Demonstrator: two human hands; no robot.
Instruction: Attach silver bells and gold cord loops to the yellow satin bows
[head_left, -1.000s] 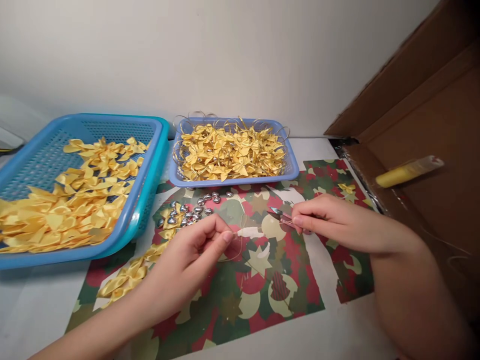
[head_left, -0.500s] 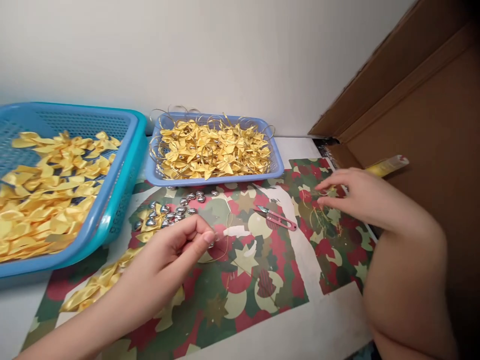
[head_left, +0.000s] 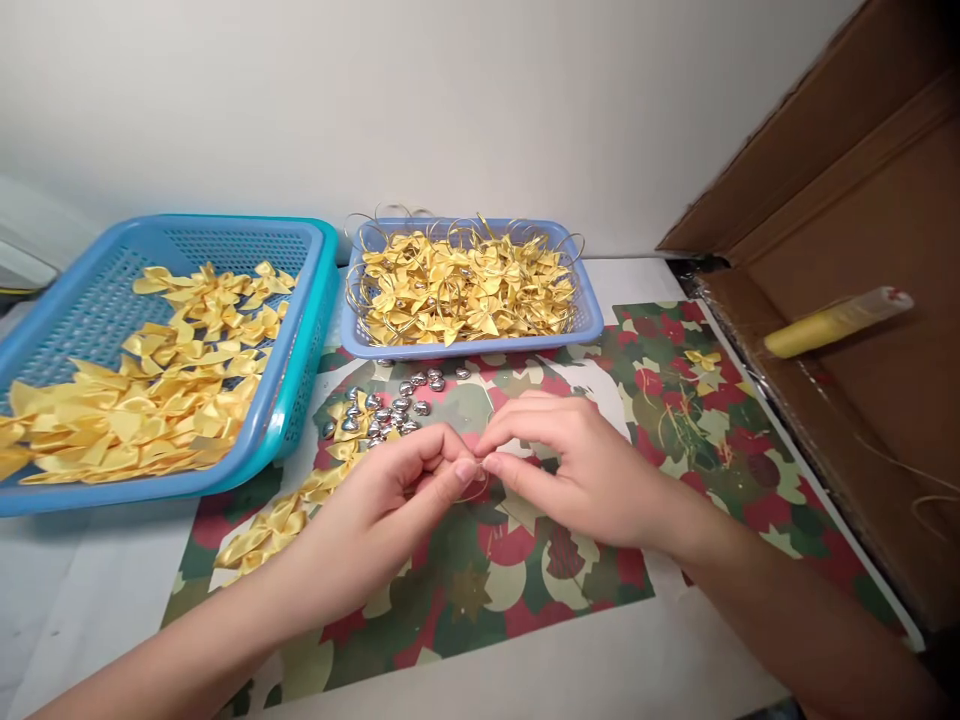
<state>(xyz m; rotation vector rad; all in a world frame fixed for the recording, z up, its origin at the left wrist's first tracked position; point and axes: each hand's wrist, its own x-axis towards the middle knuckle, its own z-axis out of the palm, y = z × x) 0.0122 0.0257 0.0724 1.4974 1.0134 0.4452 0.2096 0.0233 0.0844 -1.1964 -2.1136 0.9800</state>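
Observation:
My left hand [head_left: 379, 505] and my right hand [head_left: 574, 465] meet fingertip to fingertip over the patterned paper mat [head_left: 525, 580]. Both are pinched on a thin gold thread loop [head_left: 474, 490] between them; the thread is barely visible. Just behind the hands lie several small silver heart beads [head_left: 390, 405]. A few loose yellow ribbon bows [head_left: 274, 525] lie on the mat under my left forearm. The small scissors seen earlier are hidden behind my right hand.
A large blue basket [head_left: 296, 330] with plain yellow bows stands at the left. A smaller blue basket [head_left: 589, 310] of bows with gold loops stands at the back. A cardboard box [head_left: 862, 200] with a yellow tube [head_left: 832, 322] lies at the right. Thread scraps [head_left: 675, 420] lie on the mat.
My right hand laid the small scissors on the mat, reached to the right side, then came back to the centre and pinched the thread beside my left fingertips.

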